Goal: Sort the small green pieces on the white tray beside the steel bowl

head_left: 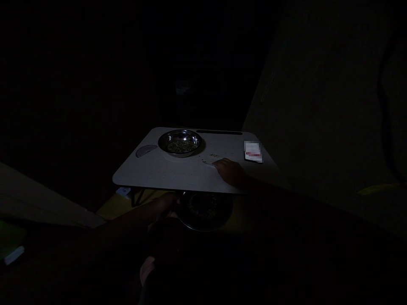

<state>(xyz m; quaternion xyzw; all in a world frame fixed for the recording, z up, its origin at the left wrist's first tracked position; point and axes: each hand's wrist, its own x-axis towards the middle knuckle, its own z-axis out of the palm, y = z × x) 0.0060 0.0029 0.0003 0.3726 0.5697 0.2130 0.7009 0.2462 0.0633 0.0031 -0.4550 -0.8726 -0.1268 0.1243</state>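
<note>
The scene is very dark. My left hand (pixel 168 203) grips the rim of a dark, shallow metal bowl (pixel 203 226) just below the near edge of the white table (pixel 152 173); small grains lie scattered inside it. On the tabletop my right hand (pixel 230 171) is closed around a thin pale strip (pixel 209 165), whose kind I cannot make out. Its tip lies beside a few loose grains (pixel 214 155). A shiny steel bowl (pixel 162 146) holding a layer of grains stands farther back, left of my right hand.
A protractor shape (pixel 146 151) shows at the table's left. Near the right edge lies a phone-like object (pixel 253 151) with a blurred bright face. A dark slot (pixel 219 132) runs along the back edge. The wall (pixel 318 127) rises on the right.
</note>
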